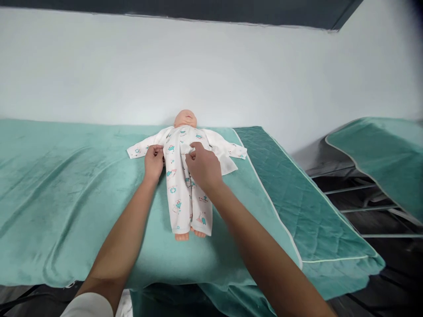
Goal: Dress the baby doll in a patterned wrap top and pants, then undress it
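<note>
A baby doll (pixel 185 119) lies on its back, head toward the wall, with bare feet pointing at me. It wears white printed baby trousers (pixel 176 189) reaching up over its chest and a long-sleeved white baby jacket (pixel 223 145), sleeves spread to both sides. One jacket flap lies open on the right. My left hand (pixel 154 163) is closed at the doll's left-hand side in view, fingertips on the jacket's edge. Over the doll's belly, my right hand (pixel 205 166) is closed in a pinch on white cloth of the jacket. Its fingers partly hide the cloth.
A green blanket (pixel 76 189) covers the bed under the doll. On the right lies a quilted darker green mat (pixel 291 185) with a pale edge. A white wall (pixel 211 66) stands behind. Beyond the mat, metal frame bars (pixel 370 209) show beside another green cover (pixel 390 154).
</note>
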{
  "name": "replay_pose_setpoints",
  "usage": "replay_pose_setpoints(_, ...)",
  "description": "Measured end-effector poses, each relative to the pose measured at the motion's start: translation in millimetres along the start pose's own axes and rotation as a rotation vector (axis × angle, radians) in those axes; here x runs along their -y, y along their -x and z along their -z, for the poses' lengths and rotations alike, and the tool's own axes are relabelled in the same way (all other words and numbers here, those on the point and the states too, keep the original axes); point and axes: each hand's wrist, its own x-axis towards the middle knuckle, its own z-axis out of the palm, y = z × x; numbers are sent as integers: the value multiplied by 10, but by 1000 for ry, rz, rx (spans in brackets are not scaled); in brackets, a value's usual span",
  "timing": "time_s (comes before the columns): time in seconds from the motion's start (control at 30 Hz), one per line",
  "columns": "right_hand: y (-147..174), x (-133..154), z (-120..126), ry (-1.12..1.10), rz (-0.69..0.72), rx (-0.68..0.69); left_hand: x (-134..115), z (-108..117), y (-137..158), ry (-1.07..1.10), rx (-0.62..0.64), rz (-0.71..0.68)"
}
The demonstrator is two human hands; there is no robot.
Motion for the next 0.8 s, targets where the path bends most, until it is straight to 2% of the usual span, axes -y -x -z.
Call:
replay_pose_setpoints(0.17, 47, 46, -133, -312, 30, 2, -3, 0, 5, 33, 10, 6)
replay_pose_setpoints(0.3, 158, -14, -154, -386, 89, -33, -9, 10, 24, 44, 22, 31)
replay_pose_setpoints(0.4, 196, -113, -96, -310, 138, -146, -12, 12, 34, 39, 23, 24)
replay_pose_setpoints(0.5, 165, -192, -48, -135, 238, -258, -7, 9, 37, 24, 21, 9)
replay_pose_setpoints(0.67, 50, -190, -110, 191, 317, -176, 7, 4, 29, 35, 30, 3)
replay_pose_setpoints(0.8, 24, -198, -184, 215, 369, -180, 9, 9, 22, -2, 15, -22)
